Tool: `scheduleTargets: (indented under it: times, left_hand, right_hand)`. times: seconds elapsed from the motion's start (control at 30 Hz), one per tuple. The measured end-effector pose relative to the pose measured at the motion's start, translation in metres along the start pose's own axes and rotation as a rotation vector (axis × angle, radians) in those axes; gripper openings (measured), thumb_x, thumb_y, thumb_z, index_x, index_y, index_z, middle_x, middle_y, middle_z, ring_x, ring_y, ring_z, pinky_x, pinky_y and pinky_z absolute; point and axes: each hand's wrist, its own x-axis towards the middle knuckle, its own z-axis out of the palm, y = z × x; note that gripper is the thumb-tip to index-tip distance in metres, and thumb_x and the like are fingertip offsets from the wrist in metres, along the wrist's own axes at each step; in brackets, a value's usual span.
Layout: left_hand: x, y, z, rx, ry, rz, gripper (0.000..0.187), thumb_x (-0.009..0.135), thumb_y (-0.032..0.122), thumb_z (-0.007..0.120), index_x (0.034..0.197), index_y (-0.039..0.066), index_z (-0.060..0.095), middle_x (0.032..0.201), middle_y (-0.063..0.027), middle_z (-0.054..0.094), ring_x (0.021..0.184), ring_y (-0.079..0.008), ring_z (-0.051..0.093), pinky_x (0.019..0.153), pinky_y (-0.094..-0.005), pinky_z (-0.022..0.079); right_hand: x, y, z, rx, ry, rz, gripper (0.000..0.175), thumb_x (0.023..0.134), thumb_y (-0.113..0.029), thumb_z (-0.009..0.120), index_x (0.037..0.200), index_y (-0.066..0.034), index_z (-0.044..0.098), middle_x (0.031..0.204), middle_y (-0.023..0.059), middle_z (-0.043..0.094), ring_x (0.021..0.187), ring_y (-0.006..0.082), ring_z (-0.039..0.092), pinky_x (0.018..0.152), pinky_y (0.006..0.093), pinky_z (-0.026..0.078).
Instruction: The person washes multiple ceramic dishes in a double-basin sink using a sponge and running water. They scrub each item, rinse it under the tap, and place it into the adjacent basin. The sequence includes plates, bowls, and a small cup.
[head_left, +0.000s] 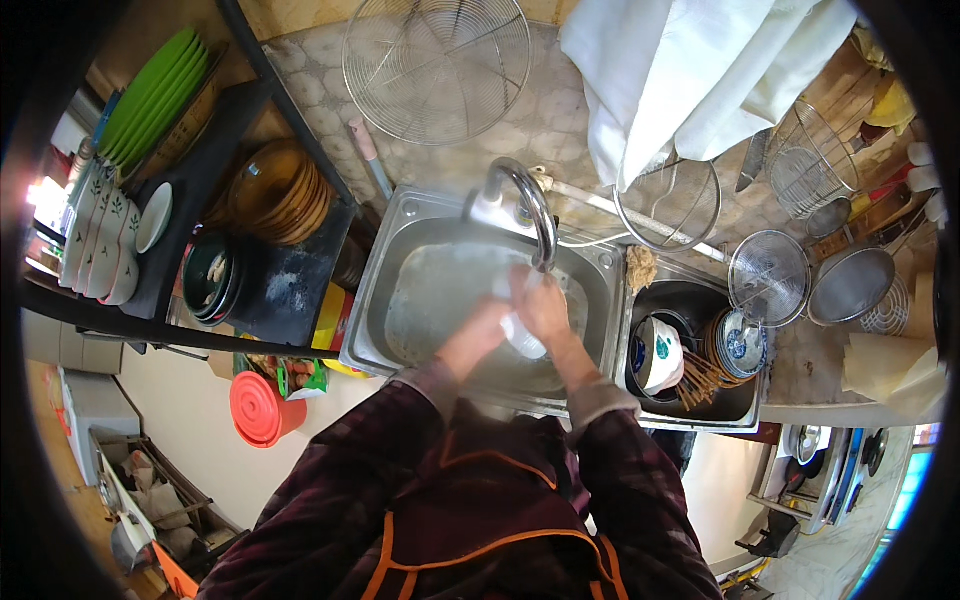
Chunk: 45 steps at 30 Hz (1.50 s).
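Observation:
Over the larger basin of a stainless steel sink (367, 300), both my hands are at a white object (525, 339), likely a small dish; blur hides its exact shape. My right hand (541, 304) grips it from above and the right, just below the spout of the chrome faucet (546, 240). From the left, my left hand (486, 324) closes on its near side, blurred by motion. Cloudy water (442, 292) lies in the basin beneath.
The smaller right basin holds a white bowl (663, 356), chopsticks (697, 381) and stacked bowls (742, 341). Brown scrubbing fibre (641, 268) sits on the divider. Wire strainers (769, 277) hang at right. A black shelf (277, 292) with dishes stands left; a red lidded bucket (264, 409) is below.

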Motion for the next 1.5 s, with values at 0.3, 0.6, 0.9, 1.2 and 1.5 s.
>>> scheduleTargets:
  times: [0.3,0.6,0.9,1.2,1.5]
  left_hand:
    - [0.012,-0.016,-0.01,-0.461,0.028,-0.159,0.036,0.099,0.018,0.063,0.128,-0.003,0.057,0.126,-0.0169,0.064,0.118,-0.0305,0.061,0.105,-0.0475,0.048]
    - [0.081,-0.059,-0.011,-0.551,0.264,-0.141,0.032,0.1,0.021,0.048,0.118,-0.003,0.06,0.117,-0.0185,0.066,0.112,-0.034,0.063,0.102,-0.0522,0.049]
    - [0.136,-0.143,-0.053,0.281,0.199,0.386,0.02,0.105,0.021,0.05,0.104,0.003,0.06,0.103,-0.0126,0.067,0.095,-0.0257,0.066,0.085,-0.0412,0.058]
    - [0.003,0.03,-0.006,-0.211,0.035,-0.318,0.033,0.101,0.014,0.059,0.129,-0.003,0.057,0.128,-0.0131,0.065,0.117,-0.0263,0.063,0.104,-0.0444,0.048]
    - [-0.055,0.052,-0.01,0.025,0.082,-0.007,0.031,0.096,0.002,0.063,0.126,-0.003,0.06,0.117,-0.0112,0.069,0.106,-0.0202,0.066,0.096,-0.0371,0.052]
  right_hand:
    - [-0.085,0.042,0.01,1.992,0.304,0.781,0.046,0.102,-0.025,0.058,0.139,0.0003,0.05,0.134,0.0132,0.061,0.124,0.0292,0.058,0.11,0.046,0.043]
    - [-0.102,0.042,-0.033,1.804,0.676,0.742,0.039,0.088,0.004,0.072,0.124,-0.0006,0.058,0.115,0.0103,0.066,0.105,0.0211,0.064,0.099,0.0392,0.051]
    - [-0.12,0.028,-0.069,1.685,0.722,0.641,0.041,0.094,0.0,0.064,0.134,0.002,0.054,0.129,0.0139,0.063,0.118,0.0275,0.061,0.106,0.0455,0.046]
    - [-0.103,0.028,0.0,2.105,0.531,0.866,0.04,0.101,-0.014,0.058,0.136,0.0033,0.051,0.132,0.0144,0.062,0.124,0.0295,0.058,0.114,0.0493,0.041]
    - [-0.042,0.023,0.044,1.462,0.097,0.955,0.043,0.102,-0.035,0.054,0.124,0.0007,0.063,0.112,0.0107,0.069,0.1,0.0242,0.066,0.084,0.0379,0.053]
